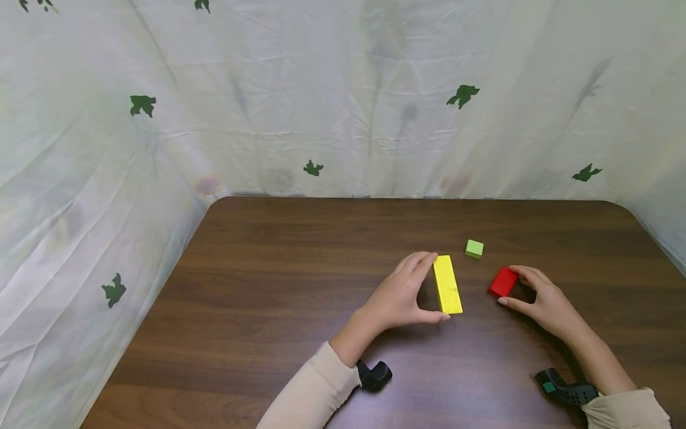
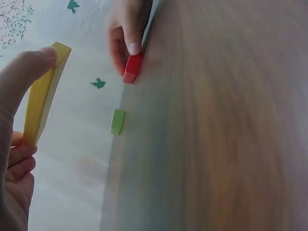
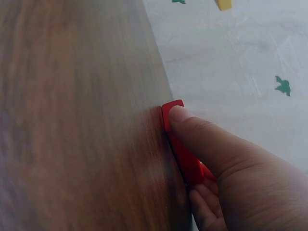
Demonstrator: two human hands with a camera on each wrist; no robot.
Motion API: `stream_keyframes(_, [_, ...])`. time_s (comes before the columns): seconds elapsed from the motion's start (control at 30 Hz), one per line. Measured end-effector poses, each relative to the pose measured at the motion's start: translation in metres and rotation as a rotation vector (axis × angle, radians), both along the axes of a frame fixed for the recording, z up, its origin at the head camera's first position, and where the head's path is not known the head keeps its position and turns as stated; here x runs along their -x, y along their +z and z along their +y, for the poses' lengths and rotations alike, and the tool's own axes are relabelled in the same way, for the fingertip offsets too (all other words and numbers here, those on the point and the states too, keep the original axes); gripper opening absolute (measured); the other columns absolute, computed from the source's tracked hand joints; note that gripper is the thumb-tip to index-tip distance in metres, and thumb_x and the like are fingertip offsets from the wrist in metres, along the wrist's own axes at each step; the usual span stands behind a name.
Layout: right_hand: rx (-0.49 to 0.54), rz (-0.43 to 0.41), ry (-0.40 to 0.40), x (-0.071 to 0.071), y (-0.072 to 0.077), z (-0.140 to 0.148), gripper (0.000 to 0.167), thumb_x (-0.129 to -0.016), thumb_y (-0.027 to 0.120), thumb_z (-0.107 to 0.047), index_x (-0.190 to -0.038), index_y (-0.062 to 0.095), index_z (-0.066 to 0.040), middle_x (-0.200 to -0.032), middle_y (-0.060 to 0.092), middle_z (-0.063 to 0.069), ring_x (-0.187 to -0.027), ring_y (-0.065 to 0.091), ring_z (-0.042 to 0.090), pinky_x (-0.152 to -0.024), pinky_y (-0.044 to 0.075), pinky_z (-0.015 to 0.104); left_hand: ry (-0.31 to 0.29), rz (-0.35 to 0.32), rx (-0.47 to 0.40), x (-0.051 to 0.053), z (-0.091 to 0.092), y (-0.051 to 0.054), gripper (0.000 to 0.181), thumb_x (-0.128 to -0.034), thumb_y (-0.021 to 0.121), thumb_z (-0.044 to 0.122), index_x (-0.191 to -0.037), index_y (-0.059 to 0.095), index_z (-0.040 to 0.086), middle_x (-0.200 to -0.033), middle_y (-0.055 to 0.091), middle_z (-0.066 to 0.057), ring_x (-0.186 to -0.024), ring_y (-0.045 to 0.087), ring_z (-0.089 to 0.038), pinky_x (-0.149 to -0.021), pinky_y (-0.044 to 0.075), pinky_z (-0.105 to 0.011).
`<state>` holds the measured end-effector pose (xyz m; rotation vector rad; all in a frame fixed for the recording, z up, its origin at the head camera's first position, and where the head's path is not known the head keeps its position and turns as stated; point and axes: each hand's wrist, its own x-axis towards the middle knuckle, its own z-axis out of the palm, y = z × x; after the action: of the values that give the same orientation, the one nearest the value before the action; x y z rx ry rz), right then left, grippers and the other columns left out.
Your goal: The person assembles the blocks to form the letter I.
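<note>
My left hand (image 1: 399,295) holds a long yellow block (image 1: 448,285) by its two ends, thumb at the near end and fingers at the far end. In the left wrist view the yellow block (image 2: 44,98) shows against the curtain, raised off the table. To the right, my right hand (image 1: 549,304) pinches a red block (image 1: 502,282) between thumb and fingers. The right wrist view has this red block (image 3: 185,156) resting at the tabletop, with the thumb on one end. A small light green block (image 1: 474,248) lies on the table beyond both hands, touched by neither.
The brown wooden table (image 1: 278,286) has rounded far corners. A pale curtain (image 1: 332,101) with green leaf shapes hangs behind it and along the left side. Each wrist wears a black device, one at the left wrist (image 1: 375,376) and one at the right wrist (image 1: 567,390).
</note>
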<state>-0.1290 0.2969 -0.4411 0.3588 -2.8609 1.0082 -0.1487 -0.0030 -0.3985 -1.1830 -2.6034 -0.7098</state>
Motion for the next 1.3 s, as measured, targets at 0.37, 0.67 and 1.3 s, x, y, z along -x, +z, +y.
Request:
stream_keyframes(0.37, [0.006,0.012,0.005,0.0,0.001,0.0,0.069,-0.075,0.074,-0.027,-0.126,0.04,0.005,-0.122,0.039,0.025,-0.104,0.044,0.045,-0.081,0.036,0.057,-0.003,-0.009,-0.021,0.004,-0.029,0.006,0.096,-0.0654,0.073,0.05,-0.137,0.03,0.001,-0.134,0.036,-0.007,-0.126,0.029,-0.018,-0.101,0.026,-0.026])
stream_keyframes(0.67, [0.015,0.009,0.012,0.001,0.0,0.001,0.069,-0.075,0.073,-0.026,-0.127,0.04,0.006,-0.122,0.039,0.025,-0.105,0.044,0.044,-0.08,0.037,0.056,-0.028,0.028,-0.009,0.007,-0.046,0.005,0.094,-0.0648,0.074,0.048,-0.135,0.034,-0.001,-0.134,0.036,-0.008,-0.126,0.03,-0.018,-0.102,0.025,-0.025])
stream_keyframes(1.3, [0.009,0.009,0.011,0.001,-0.001,-0.001,0.068,-0.075,0.073,-0.026,-0.126,0.04,0.006,-0.122,0.039,0.025,-0.105,0.044,0.045,-0.081,0.037,0.057,-0.047,-0.052,0.044,0.005,-0.064,-0.004,0.094,-0.0675,0.073,0.046,-0.137,0.03,0.0,-0.138,0.033,-0.011,-0.128,0.027,-0.021,-0.102,0.026,-0.031])
